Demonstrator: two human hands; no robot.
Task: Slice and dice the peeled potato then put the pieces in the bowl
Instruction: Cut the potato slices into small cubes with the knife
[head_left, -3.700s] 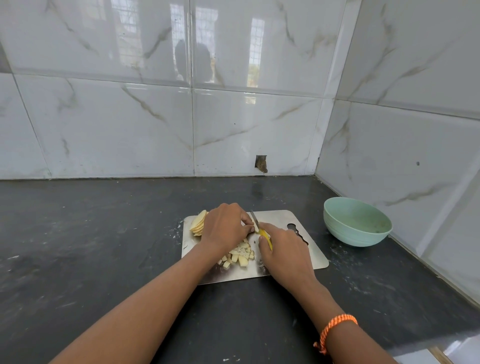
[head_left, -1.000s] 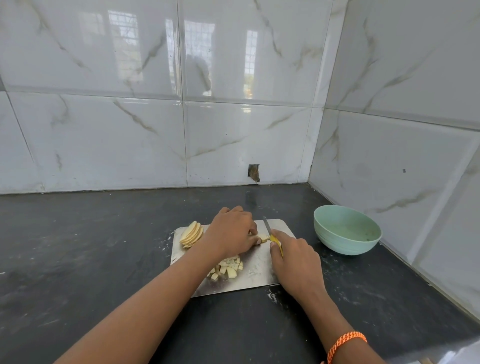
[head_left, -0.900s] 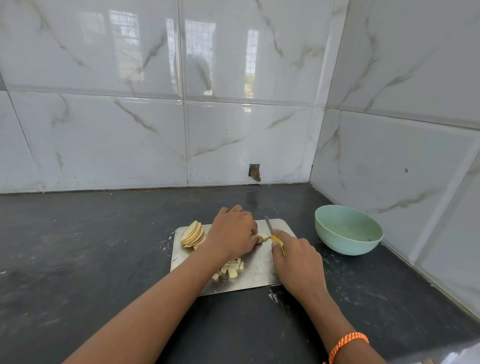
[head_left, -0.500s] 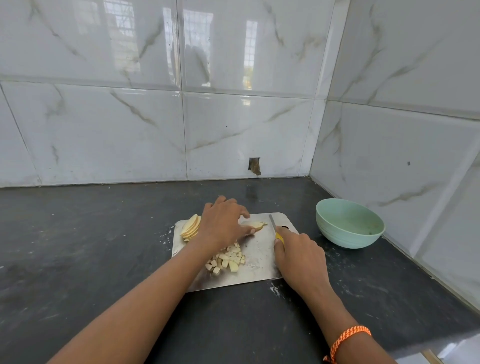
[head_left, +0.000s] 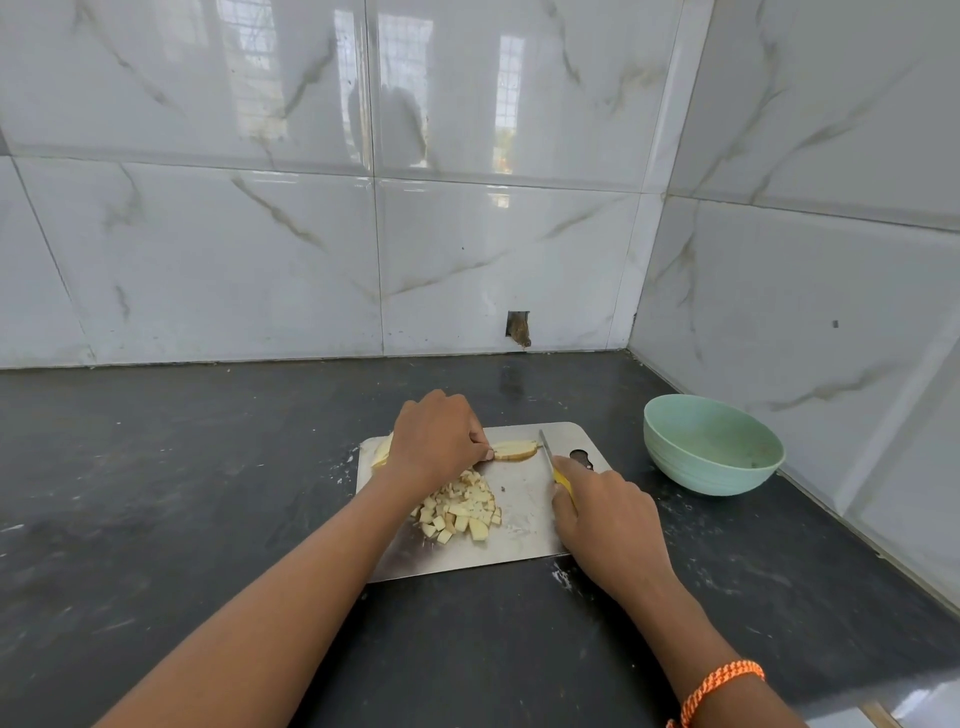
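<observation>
A steel cutting board (head_left: 524, 535) lies on the dark counter. My left hand (head_left: 436, 447) pinches the left end of a small stack of potato slices (head_left: 515, 450) lying flat at the board's far side. A pile of diced potato (head_left: 460, 512) sits in the board's middle. More uncut slices (head_left: 381, 451) peek out behind my left hand at the board's left corner. My right hand (head_left: 608, 525) grips a yellow-handled knife (head_left: 553, 465), its blade just right of the slice stack, apart from it. The green bowl (head_left: 711, 449) stands to the right.
Tiled walls meet in a corner close behind the bowl. The dark counter (head_left: 182, 493) stretches to the left of the board. An orange bracelet (head_left: 719, 686) sits on my right wrist. White potato residue (head_left: 563, 579) marks the counter by the board's near right corner.
My left hand has drawn a fresh stack of slices out to the right on the board. The knife has shifted right and now stands apart from the slices.
</observation>
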